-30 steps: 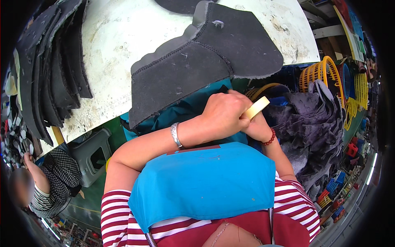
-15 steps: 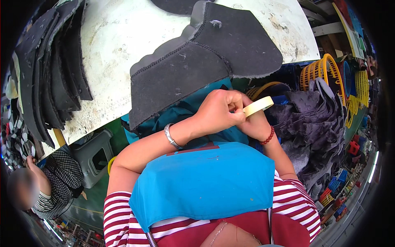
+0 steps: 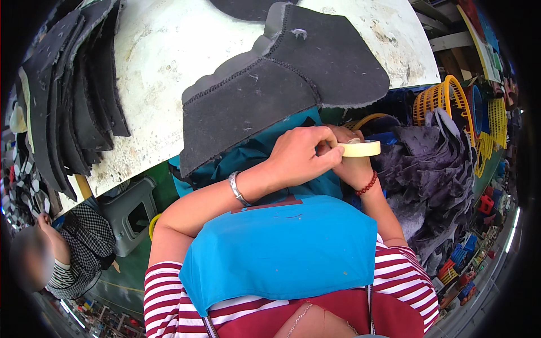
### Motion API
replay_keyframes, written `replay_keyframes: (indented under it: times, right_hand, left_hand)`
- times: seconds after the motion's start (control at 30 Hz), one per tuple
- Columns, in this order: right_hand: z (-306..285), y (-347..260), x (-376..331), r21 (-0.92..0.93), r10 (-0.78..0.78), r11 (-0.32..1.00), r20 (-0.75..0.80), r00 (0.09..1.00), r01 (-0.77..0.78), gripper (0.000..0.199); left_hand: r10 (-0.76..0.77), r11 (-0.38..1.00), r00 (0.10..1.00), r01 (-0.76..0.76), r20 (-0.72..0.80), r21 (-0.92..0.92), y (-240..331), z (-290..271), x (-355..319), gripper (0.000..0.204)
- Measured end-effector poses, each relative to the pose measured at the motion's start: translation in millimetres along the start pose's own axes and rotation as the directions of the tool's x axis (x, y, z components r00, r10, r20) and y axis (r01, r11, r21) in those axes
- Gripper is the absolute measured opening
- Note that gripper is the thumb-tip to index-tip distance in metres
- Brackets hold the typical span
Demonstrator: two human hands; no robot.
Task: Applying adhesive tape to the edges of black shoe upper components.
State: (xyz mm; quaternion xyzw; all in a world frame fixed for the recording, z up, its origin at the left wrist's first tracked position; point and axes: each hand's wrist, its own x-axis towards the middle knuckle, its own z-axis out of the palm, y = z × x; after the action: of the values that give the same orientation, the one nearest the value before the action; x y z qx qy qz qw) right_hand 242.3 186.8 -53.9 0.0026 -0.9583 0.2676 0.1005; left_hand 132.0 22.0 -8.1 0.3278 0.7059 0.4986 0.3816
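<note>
My left hand [image 3: 304,149], with a silver bracelet on its wrist, is closed in a pinch at the edge of a pale yellow roll of tape [image 3: 365,149]. The roll juts out rightward over my right hand [image 3: 354,169], which wears red beads at the wrist. Its fingers lie mostly behind the left hand and the tape, so their grip is hidden. A small pale bit shows by those fingers, too small to make out. Just beyond both hands, a dark grey stitched fabric piece [image 3: 253,107] lies on the table, its near edge overhanging.
A pile of dark cut pieces [image 3: 73,96] hangs over the left edge of the white worktable [image 3: 152,67]. Right of me are a heap of dark fuzzy material [image 3: 431,169] and yellow baskets [image 3: 451,101]. A grey stool [image 3: 132,217] and another person [image 3: 84,242] are at left.
The tape roll has turned from tilted to nearly level and shifted slightly right. My left hand has moved a little with it, and more of my right hand's fingers show behind.
</note>
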Motion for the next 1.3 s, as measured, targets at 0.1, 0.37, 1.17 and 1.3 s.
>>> replay_keyframes:
  times: [0.1,0.37,1.17,1.3]
  right_hand:
    - [-8,-13,6,-0.070,0.024,0.997,0.091,0.996,-0.017,0.031]
    - [-6,-10,3,-0.105,0.054,0.993,-0.017,0.998,-0.055,0.036]
    - [-25,-30,-4,0.942,0.260,-0.269,0.272,0.927,-0.201,0.064]
    - [-21,-28,-6,0.905,0.288,0.413,-0.021,0.957,-0.105,0.023]
  left_hand:
    - [0.060,0.995,0.997,-0.056,-0.044,0.084,0,6,0,0.015]
    - [-0.031,0.967,0.999,0.034,0.017,-0.253,-12,5,4,0.009]
    - [-0.168,0.537,0.940,0.339,0.296,-0.772,-5,-7,2,0.010]
    - [-0.142,0.546,0.954,0.297,0.263,-0.783,-8,-7,0,0.011]
